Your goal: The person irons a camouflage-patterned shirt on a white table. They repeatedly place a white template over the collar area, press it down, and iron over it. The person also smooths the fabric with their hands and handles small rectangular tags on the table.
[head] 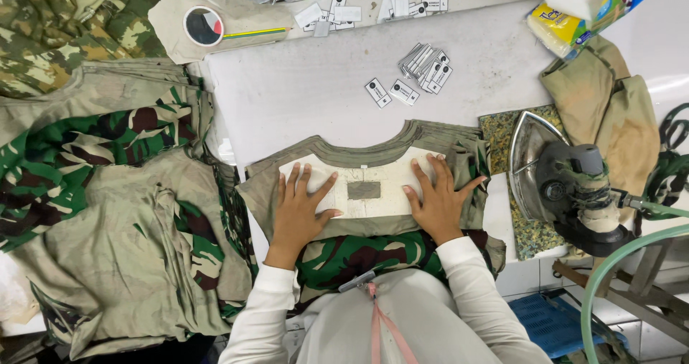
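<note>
A: Hands?

B: Both flat, palms down, fingers spread, nothing clasped. Left hand point(300, 207) and right hand point(439, 200) press on the pale lining panel point(373, 179) of a camouflage garment point(373, 192), one on each side of a small grey patch point(364, 190).

A: Where does the garment lie?

B: Inside out on the white worktable point(323, 77), at its near edge, right in front of the person. Curved neckline point(413, 132) faces away. The green-and-brown camouflage side shows below the wrists.

A: Around it?

B: Left of it, a heap of more camouflage garments point(122, 192), touching the worked piece along its left edge. Right of it, a steam iron point(560, 181) tipped on its side on a speckled green-yellow mat point(517, 131), soleplate facing the garment; just beside the right hand, not touching. A green hose point(610, 263) curves past below the iron.

A: Farther up the table?

B: A loose pile of small white printed labels point(423, 66), well apart from the hands. More labels point(373, 8) along the far edge. A roll of tape point(203, 26) on khaki cloth at far left. Khaki fabric point(610, 113) bunched at far right.
</note>
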